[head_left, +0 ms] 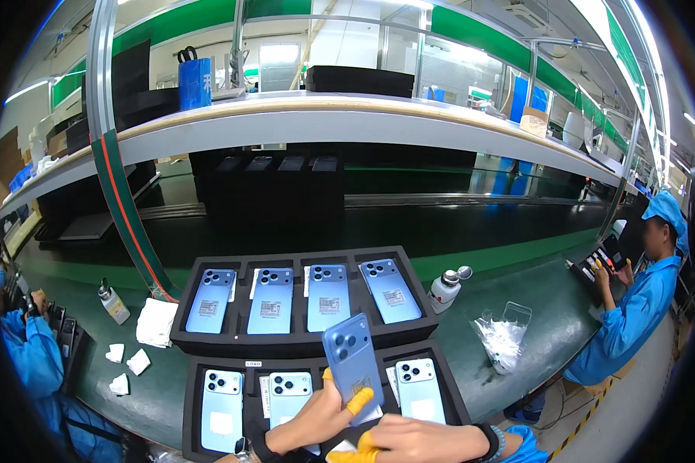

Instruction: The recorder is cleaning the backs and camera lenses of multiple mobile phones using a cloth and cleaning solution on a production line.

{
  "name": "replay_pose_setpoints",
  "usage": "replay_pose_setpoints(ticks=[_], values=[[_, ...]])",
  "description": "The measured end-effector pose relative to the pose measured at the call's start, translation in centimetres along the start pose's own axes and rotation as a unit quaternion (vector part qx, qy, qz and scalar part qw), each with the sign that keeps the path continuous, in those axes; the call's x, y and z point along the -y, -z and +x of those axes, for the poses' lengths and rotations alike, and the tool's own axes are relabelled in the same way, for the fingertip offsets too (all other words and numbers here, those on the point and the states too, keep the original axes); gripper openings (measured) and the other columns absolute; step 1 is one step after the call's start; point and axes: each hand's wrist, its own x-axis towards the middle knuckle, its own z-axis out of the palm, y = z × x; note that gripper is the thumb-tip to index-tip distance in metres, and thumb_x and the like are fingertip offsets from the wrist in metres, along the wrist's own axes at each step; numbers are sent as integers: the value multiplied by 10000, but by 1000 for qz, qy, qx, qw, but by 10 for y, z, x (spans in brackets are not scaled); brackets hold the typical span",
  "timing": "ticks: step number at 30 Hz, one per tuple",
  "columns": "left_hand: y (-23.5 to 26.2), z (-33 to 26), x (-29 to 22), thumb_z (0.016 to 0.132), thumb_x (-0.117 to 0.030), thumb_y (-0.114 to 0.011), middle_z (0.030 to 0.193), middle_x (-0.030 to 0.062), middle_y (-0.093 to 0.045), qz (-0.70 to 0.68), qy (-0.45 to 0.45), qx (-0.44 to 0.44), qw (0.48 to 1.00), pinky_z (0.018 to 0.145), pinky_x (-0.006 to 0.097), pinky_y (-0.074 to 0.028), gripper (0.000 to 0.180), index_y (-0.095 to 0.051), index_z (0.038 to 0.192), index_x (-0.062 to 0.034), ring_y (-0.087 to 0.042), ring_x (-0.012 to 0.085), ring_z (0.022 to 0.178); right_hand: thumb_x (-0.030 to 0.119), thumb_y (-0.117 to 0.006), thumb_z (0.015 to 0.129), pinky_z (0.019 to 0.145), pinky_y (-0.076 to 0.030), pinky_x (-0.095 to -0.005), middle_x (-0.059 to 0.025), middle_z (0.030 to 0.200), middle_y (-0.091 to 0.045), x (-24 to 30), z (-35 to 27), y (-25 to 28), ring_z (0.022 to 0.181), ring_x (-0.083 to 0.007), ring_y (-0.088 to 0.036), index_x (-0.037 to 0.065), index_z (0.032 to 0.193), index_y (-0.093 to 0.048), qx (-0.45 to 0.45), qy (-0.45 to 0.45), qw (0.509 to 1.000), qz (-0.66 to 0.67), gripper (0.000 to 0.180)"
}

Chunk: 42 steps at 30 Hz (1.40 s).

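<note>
My left hand (320,413), with yellow finger cots, grips a blue smartphone (350,351) tilted up, its camera side showing. My right hand (421,440), low beside it, is closed with yellow-capped fingers on a small white piece that looks like a wipe (342,447). Beneath both hands lies the front black foam tray (189,401), with light-blue phones (222,409) in its compartments; my hands partly cover the middle ones. Behind it, a second black foam tray (181,328) holds several blue phones (328,297), camera sides up, with labels on their backs.
Left of the trays are a stack of white cloths (157,322), crumpled white wipes (137,362) and a small bottle (114,302). To the right stand a white bottle (445,289) and a clear plastic container (504,339). Co-workers sit at right (629,309) and left (35,355). A shelf (301,123) spans above.
</note>
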Motion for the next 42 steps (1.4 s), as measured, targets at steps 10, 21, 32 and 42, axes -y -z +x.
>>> replay_pose_setpoints(ticks=[10,21,32,42], values=[[11,5,-10,897,-198,-456,963,207,-470,-143,281,323,892,388,194,-428,627,-24,1250,89,-499,99,474,19,-618,759,504,-372,-340,-125,694,-475,-134,-58,84,555,-260,-463,-45,681,-542,-418,-339,792,-288,126],[21,-6,6,862,-256,-531,638,184,-624,341,153,163,913,555,395,-518,343,-628,828,71,-634,319,592,-28,-556,757,653,-450,-398,-178,844,-551,-212,-74,90,759,-357,-570,-37,933,-627,-353,-376,791,-330,190],[67,-23,21,762,-408,-647,601,144,-606,555,181,-76,808,504,335,-479,417,-660,696,4,-620,261,545,18,-571,749,681,-434,-419,-189,914,-552,-224,-82,89,727,-365,-544,-24,892,-643,-299,-373,785,-394,166],[46,-14,50,802,-454,-598,764,181,-626,622,175,-80,759,501,304,-474,507,-645,770,50,-638,241,622,8,-571,720,688,-423,-409,-187,898,-560,-219,-77,88,719,-350,-534,-22,869,-647,-266,-389,773,-424,170]])
